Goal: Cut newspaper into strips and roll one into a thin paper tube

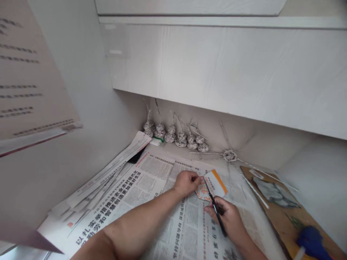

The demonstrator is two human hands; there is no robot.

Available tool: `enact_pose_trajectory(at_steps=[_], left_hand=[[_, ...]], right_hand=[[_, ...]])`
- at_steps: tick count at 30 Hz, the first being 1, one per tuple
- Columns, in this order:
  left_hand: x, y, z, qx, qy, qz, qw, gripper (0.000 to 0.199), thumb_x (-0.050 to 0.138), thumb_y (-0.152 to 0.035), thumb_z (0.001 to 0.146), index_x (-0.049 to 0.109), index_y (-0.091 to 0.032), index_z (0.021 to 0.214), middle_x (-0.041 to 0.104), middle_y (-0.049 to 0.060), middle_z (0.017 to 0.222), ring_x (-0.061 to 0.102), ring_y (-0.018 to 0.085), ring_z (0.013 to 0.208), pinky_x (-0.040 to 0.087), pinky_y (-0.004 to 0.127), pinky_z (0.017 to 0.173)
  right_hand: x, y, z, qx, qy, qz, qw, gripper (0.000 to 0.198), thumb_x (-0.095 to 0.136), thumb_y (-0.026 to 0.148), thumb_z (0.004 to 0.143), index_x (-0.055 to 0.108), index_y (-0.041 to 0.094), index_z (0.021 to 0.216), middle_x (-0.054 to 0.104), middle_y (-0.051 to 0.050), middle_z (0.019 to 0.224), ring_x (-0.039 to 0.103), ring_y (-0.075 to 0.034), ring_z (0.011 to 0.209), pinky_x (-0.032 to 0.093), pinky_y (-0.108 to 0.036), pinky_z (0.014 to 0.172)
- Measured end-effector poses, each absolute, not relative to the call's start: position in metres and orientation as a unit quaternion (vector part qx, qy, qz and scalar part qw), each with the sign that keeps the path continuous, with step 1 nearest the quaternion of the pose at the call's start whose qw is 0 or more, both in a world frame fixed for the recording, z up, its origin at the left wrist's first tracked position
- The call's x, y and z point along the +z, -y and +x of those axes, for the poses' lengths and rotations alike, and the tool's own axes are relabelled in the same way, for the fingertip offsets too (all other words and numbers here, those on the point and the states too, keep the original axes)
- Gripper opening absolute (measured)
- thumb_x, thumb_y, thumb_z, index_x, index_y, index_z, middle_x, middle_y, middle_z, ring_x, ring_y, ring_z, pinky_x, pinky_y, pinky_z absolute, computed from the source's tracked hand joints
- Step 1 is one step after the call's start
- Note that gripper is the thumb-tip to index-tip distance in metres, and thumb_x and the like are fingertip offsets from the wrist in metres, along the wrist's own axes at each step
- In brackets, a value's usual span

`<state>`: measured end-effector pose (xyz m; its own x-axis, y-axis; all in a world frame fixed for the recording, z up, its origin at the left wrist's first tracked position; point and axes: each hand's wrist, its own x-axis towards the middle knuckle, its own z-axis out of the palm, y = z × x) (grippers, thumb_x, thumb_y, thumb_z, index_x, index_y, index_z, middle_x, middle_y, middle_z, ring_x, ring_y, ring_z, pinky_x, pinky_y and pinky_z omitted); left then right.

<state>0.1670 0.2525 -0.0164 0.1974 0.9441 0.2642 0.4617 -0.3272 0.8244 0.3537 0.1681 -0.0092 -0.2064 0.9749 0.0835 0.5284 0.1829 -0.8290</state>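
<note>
Cutting paper card (pixel 214 184) on newspaper-covered tabletop (pixel 151 180) | my left hand (pixel 186 182) pinches card's edge | my right hand (pixel 230 216) grips scissors (pixel 215 206), blades at card | cut looks barely begun | finished rolled-paper ornaments (pixel 176 135) line wall

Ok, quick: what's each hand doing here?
Left hand: closed, pinching the orange-and-white paper piece.
Right hand: closed on the scissors, blades at the paper.

Soft even daylight, slight blur, edges bent by wide lens
</note>
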Motion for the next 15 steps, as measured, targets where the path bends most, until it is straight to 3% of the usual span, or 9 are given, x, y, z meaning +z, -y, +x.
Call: enact_pose_trajectory(at_steps=[15], left_hand=[[-0.014,-0.253,0.168,0.386,-0.492,0.725,0.288,0.038,0.051,-0.043,0.086,0.07,-0.017,0.066,0.051,-0.002,0.054,0.039,0.01,0.054,0.023,0.024,0.053]], right_hand=[[-0.035,-0.18,0.368,0.356,0.69,-0.559,0.292,0.039,0.067,0.058,0.074,0.056,0.02,0.071,0.05,0.002,0.063,0.047,-0.016,0.061,0.039,-0.025,0.057]])
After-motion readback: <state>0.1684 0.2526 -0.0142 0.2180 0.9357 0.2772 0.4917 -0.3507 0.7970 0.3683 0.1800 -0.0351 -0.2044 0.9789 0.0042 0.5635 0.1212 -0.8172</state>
